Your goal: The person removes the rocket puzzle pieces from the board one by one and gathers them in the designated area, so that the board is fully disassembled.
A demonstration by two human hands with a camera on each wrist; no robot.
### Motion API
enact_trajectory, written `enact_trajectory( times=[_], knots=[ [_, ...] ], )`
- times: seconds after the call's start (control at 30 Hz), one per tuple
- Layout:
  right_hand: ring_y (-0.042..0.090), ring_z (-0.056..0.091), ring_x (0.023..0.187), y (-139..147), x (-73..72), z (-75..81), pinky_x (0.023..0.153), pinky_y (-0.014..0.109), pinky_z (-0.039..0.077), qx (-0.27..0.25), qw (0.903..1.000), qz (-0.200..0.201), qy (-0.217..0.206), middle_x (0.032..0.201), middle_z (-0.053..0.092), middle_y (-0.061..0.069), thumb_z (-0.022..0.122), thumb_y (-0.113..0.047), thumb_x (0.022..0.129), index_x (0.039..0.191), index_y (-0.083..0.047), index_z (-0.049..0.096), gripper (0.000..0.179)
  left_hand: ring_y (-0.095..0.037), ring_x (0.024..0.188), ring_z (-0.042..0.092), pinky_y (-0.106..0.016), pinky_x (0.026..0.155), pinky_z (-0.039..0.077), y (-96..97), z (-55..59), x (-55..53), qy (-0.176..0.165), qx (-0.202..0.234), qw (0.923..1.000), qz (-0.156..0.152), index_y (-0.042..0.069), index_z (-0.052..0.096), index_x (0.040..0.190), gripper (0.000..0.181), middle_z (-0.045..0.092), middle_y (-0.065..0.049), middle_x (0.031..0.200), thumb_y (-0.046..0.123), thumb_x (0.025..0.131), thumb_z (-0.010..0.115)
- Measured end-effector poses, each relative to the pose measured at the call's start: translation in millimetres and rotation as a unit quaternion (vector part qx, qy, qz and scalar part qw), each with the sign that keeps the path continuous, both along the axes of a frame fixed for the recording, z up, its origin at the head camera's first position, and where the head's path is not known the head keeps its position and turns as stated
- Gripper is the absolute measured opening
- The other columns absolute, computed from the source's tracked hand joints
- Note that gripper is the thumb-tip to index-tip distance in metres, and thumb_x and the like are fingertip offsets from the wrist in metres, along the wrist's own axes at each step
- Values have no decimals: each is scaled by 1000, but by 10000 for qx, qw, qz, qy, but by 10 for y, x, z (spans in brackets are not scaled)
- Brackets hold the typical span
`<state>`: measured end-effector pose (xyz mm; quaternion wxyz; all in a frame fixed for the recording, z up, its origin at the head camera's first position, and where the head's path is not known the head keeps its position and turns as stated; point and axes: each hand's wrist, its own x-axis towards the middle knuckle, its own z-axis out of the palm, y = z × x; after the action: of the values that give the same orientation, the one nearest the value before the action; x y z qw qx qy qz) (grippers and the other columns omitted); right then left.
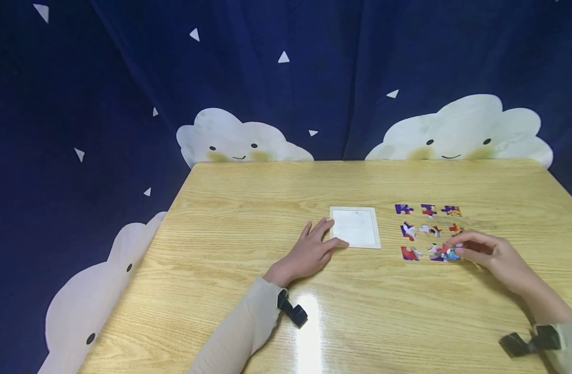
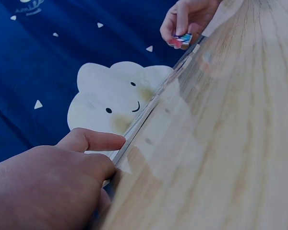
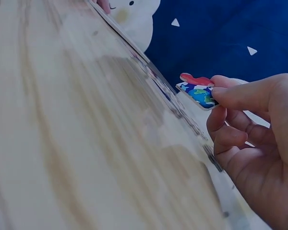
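Between thumb and fingers, my right hand point(image 1: 493, 254) pinches a jigsaw puzzle piece point(image 3: 199, 92) patterned in red, blue and green. In the right wrist view the piece is lifted off the table and tilted. Below and left of that hand, several other puzzle pieces point(image 1: 409, 253) lie in loose rows, apart from one another; the held piece partly covers one in the nearest row. My left hand point(image 1: 309, 252) rests at the left edge of a square white puzzle frame point(image 1: 356, 227), fingers spread and touching its border. No pieces show inside the frame.
The wooden table point(image 1: 248, 202) has a glossy surface with a bright reflection near its front. A dark blue curtain point(image 1: 323, 78) with white triangles and clouds hangs behind its back edge and along the left. Black straps point(image 1: 293, 310) circle both wrists.
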<state>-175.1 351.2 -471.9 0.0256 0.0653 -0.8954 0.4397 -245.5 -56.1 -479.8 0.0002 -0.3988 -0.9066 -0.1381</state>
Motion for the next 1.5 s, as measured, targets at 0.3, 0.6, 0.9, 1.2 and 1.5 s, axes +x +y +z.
enact_trajectory(
  times=[0.3, 0.6, 0.9, 1.2, 1.5],
  knots=[
    [-14, 58, 94, 141, 23, -26, 75, 6, 44, -101, 9999, -70, -38, 101, 67, -27, 63, -11, 95, 115, -3, 67, 21, -33, 152, 22, -56, 122, 17, -5, 14, 6, -21, -28, 10000, 13, 36, 55, 133, 34, 27, -13, 161, 23, 106, 38],
    [-18, 55, 94, 242, 11, -71, 75, 3, 42, 45, 10000, -76, -5, 100, 65, -29, 63, -12, 95, 113, -4, 67, 20, -34, 152, 21, -57, 122, 16, -4, 5, 5, -79, 98, 9999, -37, 35, 55, 133, 34, 28, -14, 161, 22, 106, 38],
    [-16, 57, 94, 337, 16, -92, 75, 3, 41, 96, 9999, 40, -83, 99, 70, -23, 61, -12, 97, 115, -3, 66, 21, -33, 152, 21, -56, 123, 15, -2, 12, 3, -45, -21, 10000, -5, 36, 55, 133, 35, 27, -13, 161, 23, 106, 38],
    [-20, 51, 92, 336, 6, -87, 73, 4, 40, 548, 9984, -140, 6, 100, 60, -34, 62, -14, 96, 114, -7, 67, 20, -33, 152, 22, -56, 122, 17, 0, 21, 9, -22, -61, 10000, 9, 36, 55, 134, 34, 27, -13, 161, 24, 106, 37],
    [-20, 46, 87, 302, -10, -86, 68, 8, 40, 1000, 9947, -169, 181, 99, 53, -37, 63, -12, 95, 114, -9, 68, 19, -31, 153, 19, -55, 123, 15, 3, -2, -3, -87, -102, 9999, 40, 37, 54, 135, 36, 25, -12, 162, 24, 107, 36]
  ],
)
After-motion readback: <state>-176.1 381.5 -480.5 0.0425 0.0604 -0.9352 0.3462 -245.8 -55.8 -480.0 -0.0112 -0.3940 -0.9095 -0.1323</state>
